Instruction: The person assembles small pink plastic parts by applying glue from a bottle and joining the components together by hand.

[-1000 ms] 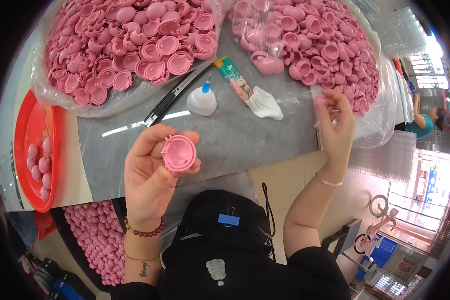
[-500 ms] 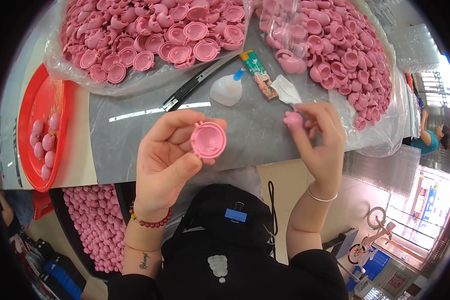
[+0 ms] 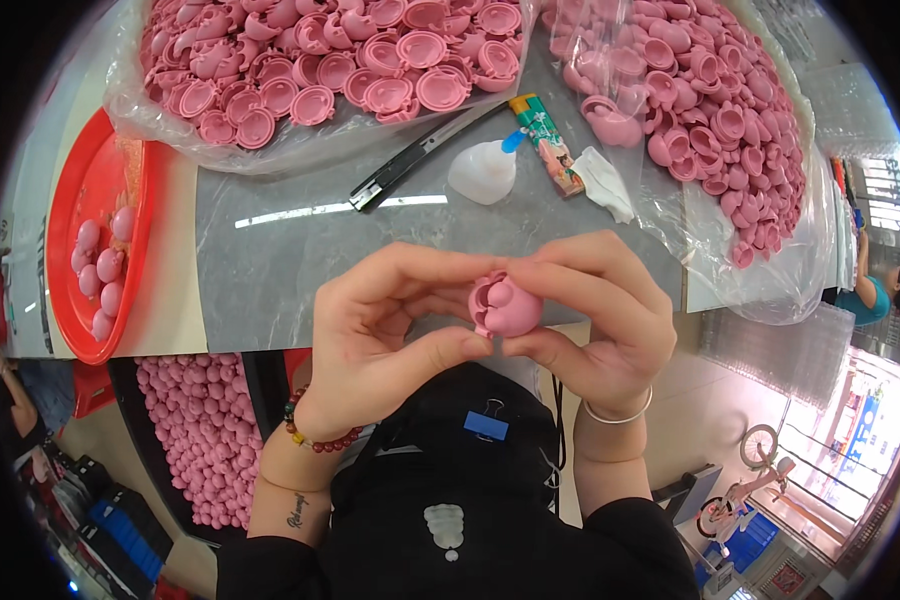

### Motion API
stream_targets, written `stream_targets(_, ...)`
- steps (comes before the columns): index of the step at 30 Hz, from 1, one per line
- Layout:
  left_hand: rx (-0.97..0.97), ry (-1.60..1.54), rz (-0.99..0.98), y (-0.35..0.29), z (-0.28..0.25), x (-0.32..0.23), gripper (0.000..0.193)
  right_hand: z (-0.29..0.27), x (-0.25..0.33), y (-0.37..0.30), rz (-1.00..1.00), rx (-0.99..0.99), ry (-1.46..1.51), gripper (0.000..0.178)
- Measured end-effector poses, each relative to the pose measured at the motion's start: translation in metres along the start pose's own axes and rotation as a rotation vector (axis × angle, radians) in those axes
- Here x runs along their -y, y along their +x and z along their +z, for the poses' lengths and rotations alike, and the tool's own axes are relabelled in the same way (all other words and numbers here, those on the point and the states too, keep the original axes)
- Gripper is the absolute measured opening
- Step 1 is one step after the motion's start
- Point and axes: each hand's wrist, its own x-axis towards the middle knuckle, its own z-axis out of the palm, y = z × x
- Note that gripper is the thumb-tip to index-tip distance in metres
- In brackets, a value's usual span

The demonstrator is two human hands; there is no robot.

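Observation:
In front of my chest, both hands meet around two small pink plastic shell halves. My left hand pinches the pink rimmed half between thumb and fingertips; most of that piece is hidden. Against it, my right hand holds a rounded pink half with a small knob on its front. A gap shows at the left side of the seam, where the halves touch at an angle. Beyond my hands lie a white squeeze bottle with a blue tip, a black utility knife and a green and orange tube-like packet.
Clear plastic bags of rimmed halves and rounded halves lie along the far side of the grey tabletop. At left is a red tray with several pink balls. A black bin below holds many more. A white crumpled piece lies beside the packet.
My right hand has moved left with the rounded half and met my left hand. The rimmed half, earlier facing me, has turned toward the right and now touches the other. The view has shifted slightly.

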Motion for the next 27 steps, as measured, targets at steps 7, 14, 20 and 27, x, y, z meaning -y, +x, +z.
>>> stream_targets(7, 0.025, 0.068, 0.03, 0.001, 0.0, 0.001, 0.036, 0.004, -0.006, -0.005, -0.022, -0.029, 0.052, 0.04)
stream_targets(14, 0.018, -0.061, -0.043, 0.001, -0.002, -0.002, 0.037, 0.011, -0.002, -0.005, -0.165, -0.096, -0.106, 0.04)
stream_targets(20, 0.052, -0.162, -0.152, 0.002, -0.004, -0.004, 0.04, 0.026, 0.003, -0.006, -0.23, -0.195, -0.26, 0.035)
stream_targets(27, 0.065, -0.157, -0.171, 0.005, -0.001, -0.008, 0.057, 0.023, 0.01, -0.006, -0.046, -0.102, 0.062, 0.033)
